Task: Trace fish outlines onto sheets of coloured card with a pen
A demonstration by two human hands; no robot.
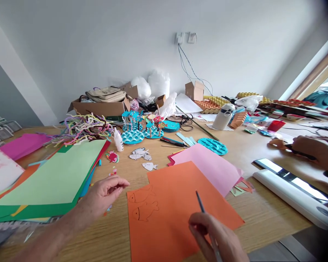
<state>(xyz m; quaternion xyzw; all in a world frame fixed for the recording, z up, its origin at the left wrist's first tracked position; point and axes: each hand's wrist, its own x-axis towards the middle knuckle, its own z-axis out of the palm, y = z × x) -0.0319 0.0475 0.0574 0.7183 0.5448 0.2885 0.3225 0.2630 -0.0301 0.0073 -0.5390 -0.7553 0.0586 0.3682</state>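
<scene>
In my right hand (pixel 215 236) is a slim dark pen (pixel 199 201), gripped over the lower part of an orange paper sheet (pixel 177 218). Two fish outlines (pixel 144 203) are drawn in dark line near the sheet's left edge. My left hand (pixel 110 189) is just left of that edge, fingers loosely bent, the index finger stretched out, with nothing visible in it. Beyond the sheet lie white paper fish cutouts (pixel 140 154), another white fish (pixel 149 166) and a red decorated fish (pixel 112 157). Pink paper (pixel 205 163) lies partly under the orange sheet.
Green and other coloured sheets (pixel 51 174) spread at left, near pipe cleaners (pixel 84 125). A glue bottle (pixel 118 140) stands beside blue fish models (pixel 133 135). At right, another person's hand (pixel 317 149) is above a white paper trimmer (pixel 289 196). A bottle (pixel 223 117) stands behind.
</scene>
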